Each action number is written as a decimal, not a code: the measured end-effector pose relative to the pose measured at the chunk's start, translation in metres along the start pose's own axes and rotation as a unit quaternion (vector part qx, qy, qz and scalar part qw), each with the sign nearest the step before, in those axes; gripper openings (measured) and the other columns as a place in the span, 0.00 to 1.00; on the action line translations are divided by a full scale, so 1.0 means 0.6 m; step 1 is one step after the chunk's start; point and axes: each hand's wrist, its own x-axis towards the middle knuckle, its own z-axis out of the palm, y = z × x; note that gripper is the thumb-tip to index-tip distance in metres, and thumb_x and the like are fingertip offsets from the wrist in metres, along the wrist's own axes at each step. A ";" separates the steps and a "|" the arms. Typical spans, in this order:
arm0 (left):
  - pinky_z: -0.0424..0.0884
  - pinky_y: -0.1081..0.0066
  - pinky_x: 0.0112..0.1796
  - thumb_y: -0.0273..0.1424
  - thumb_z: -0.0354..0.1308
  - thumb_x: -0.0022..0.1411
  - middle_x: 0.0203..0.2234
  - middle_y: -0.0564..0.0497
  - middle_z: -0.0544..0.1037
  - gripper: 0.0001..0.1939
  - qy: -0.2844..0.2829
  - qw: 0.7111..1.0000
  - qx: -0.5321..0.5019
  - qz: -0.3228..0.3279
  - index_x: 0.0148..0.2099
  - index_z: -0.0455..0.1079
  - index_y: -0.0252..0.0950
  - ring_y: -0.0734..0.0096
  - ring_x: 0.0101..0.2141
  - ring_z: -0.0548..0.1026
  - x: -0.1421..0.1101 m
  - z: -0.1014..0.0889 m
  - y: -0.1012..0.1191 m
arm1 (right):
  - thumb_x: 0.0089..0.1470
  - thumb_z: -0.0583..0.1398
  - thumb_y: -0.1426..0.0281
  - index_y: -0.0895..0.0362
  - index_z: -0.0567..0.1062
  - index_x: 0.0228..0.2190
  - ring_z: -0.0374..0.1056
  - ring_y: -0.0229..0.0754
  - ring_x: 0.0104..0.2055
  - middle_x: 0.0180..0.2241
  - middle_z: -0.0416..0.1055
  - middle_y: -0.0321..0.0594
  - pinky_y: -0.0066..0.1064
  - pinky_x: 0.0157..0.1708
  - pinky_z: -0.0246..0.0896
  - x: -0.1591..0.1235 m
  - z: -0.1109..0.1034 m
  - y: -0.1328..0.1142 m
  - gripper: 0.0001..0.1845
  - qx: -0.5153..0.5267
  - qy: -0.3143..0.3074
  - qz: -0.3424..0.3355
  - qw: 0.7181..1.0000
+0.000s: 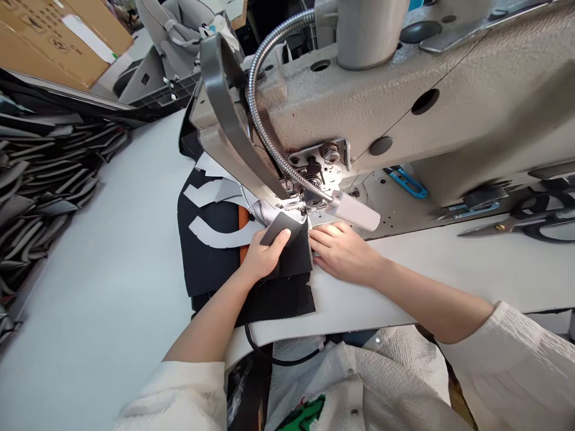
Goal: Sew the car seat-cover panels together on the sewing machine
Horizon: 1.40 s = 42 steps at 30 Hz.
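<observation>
A black fabric panel [209,263] with pale curved strips and an orange band lies under the head of a sewing machine [278,102]. My left hand [265,254] grips a folded dark grey edge [284,230] of the fabric, thumb on top, just in front of the needle area. To its right, my right hand [344,251] rests at the panel's right edge, fingers together and pointing left; their tips are partly hidden by the fabric edge. A small lamp [354,211] on a flexible metal tube lights the spot above my right hand.
Black-handled scissors [530,224] and blue thread snips [406,181] lie to the right, the snips on the machine bed. Stacks of dark cut pieces [49,179] line the left side of the white table [135,287]. A cardboard box [63,39] stands at the back left.
</observation>
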 end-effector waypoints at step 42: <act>0.68 0.63 0.46 0.32 0.43 0.68 0.48 0.48 0.74 0.18 -0.156 0.911 0.288 0.249 0.53 0.69 0.35 0.64 0.45 0.70 0.013 -0.008 0.039 | 0.58 0.50 0.79 0.67 0.73 0.43 0.68 0.48 0.48 0.43 0.73 0.52 0.34 0.43 0.68 -0.001 0.025 -0.069 0.15 -0.066 0.086 -0.024 0.994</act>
